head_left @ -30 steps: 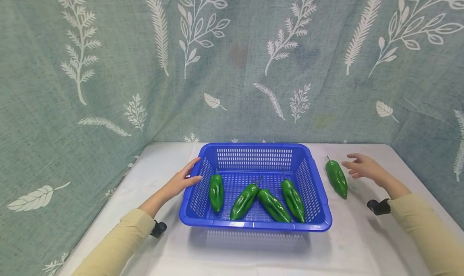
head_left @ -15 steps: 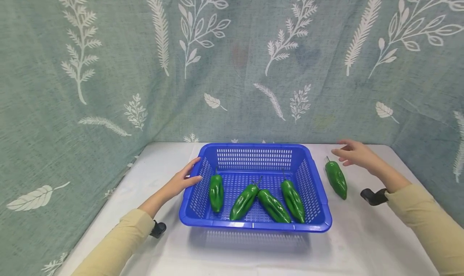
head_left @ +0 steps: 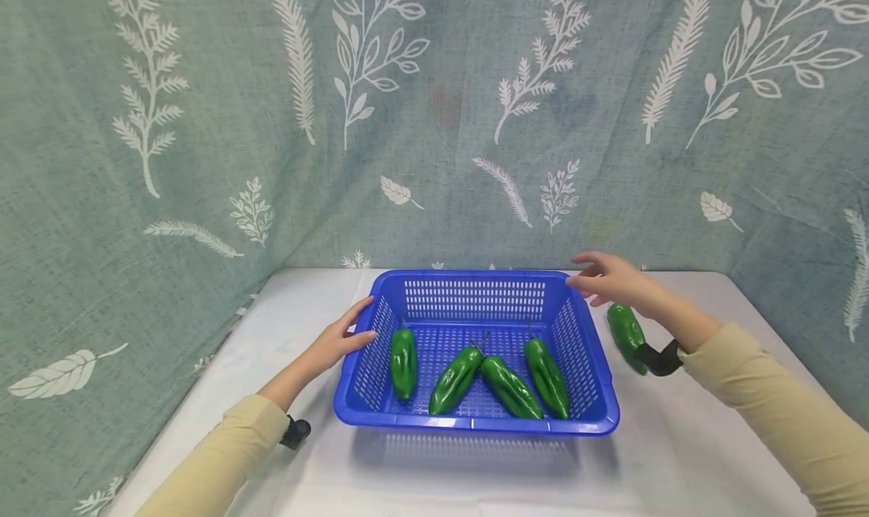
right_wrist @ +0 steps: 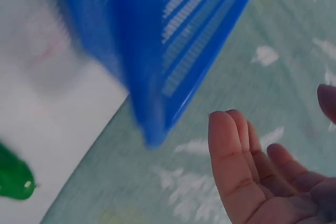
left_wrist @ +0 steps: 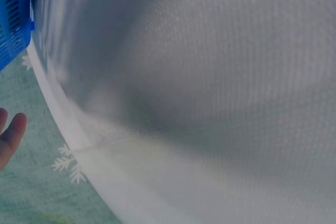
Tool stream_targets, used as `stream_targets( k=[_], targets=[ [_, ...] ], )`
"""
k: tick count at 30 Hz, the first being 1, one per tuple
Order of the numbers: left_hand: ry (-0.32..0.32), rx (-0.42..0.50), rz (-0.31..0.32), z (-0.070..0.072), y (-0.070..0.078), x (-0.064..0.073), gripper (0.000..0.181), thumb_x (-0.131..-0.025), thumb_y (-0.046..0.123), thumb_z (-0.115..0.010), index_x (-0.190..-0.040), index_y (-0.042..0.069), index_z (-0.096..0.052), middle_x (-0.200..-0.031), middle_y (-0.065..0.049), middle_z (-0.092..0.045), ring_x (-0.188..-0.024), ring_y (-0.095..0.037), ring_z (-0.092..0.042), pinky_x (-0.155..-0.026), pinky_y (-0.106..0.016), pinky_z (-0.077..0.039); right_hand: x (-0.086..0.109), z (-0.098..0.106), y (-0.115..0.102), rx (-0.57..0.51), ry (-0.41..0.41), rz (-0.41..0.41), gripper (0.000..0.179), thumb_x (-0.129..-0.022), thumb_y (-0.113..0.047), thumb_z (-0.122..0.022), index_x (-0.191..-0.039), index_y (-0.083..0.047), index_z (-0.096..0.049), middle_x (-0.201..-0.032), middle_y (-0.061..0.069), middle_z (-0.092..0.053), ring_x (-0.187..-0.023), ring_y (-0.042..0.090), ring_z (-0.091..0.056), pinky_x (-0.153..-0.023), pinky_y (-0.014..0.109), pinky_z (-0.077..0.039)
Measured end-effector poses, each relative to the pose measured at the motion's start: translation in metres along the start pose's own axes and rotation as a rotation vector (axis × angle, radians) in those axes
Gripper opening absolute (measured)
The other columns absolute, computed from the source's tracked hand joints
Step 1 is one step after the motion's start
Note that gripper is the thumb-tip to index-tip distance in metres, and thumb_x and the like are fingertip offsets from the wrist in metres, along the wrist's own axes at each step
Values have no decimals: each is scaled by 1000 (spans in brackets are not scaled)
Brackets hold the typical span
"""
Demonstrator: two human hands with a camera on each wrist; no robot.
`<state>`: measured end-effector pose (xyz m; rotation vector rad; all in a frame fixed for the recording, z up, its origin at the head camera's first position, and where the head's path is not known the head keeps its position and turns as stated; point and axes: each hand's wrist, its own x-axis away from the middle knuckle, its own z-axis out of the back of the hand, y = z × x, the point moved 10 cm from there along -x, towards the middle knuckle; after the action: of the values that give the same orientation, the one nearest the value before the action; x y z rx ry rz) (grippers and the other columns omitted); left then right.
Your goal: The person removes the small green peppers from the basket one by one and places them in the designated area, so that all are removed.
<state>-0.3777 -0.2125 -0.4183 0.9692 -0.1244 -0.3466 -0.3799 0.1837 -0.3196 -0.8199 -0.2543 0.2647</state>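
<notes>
A blue plastic basket [head_left: 471,424] with slotted walls holds several long green peppers [head_left: 453,381]. My left hand [head_left: 331,345] is at the basket's left rim with fingers spread; the head view does not clearly show firm contact. Fingers [left_wrist: 11,139] of that hand show at the edge of the left wrist view. My right hand [head_left: 616,284] is by the back right corner, its fingers loosely bent and holding nothing. In the right wrist view, these fingers [right_wrist: 231,166] stand apart from the basket corner [right_wrist: 155,124]. One more green pepper [head_left: 623,328] lies on the table, partly behind my right wrist.
The basket stands on a table with a white cloth [head_left: 421,479]. A green curtain [head_left: 434,177] with white leaf prints hangs behind the table and along both sides. Black straps with small cameras [head_left: 658,358] stick out below my wrists.
My right hand has moved left, past the loose pepper, to the basket's back right corner. My left hand, the basket and the peppers have stayed put.
</notes>
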Motion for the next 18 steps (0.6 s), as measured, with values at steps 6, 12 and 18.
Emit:
stream_targets(
  k=[6, 12, 18],
  targets=[
    [-2, -4, 2, 0, 0, 0, 67, -90, 29, -54, -146, 17, -20, -142, -26, -32, -117, -47, -46, -93, -54, -41, -1, -27, -21, -54, -61, 46, 66, -90, -30, -57, -138, 4, -28, -122, 29, -49, -105, 38, -56, -77, 40, -53],
    [5, -7, 3, 1, 2, 1, 67, -90, 32, -54, -146, 20, -21, -142, -24, -33, -115, -46, -48, -92, -54, -42, -6, -52, -34, -45, -101, 59, 64, -88, -31, -60, -137, 1, -34, -123, 26, -50, -101, 32, -57, -76, 39, -53],
    [5, -22, -2, 1, 3, 1, 67, -90, 27, -54, -146, 15, -20, -141, -27, -33, -115, -46, -47, -93, -54, -42, -13, -78, -41, -11, -137, 75, 61, -86, -27, -62, -134, 2, -38, -116, 23, -56, -94, 29, -60, -71, 36, -54]
  ],
)
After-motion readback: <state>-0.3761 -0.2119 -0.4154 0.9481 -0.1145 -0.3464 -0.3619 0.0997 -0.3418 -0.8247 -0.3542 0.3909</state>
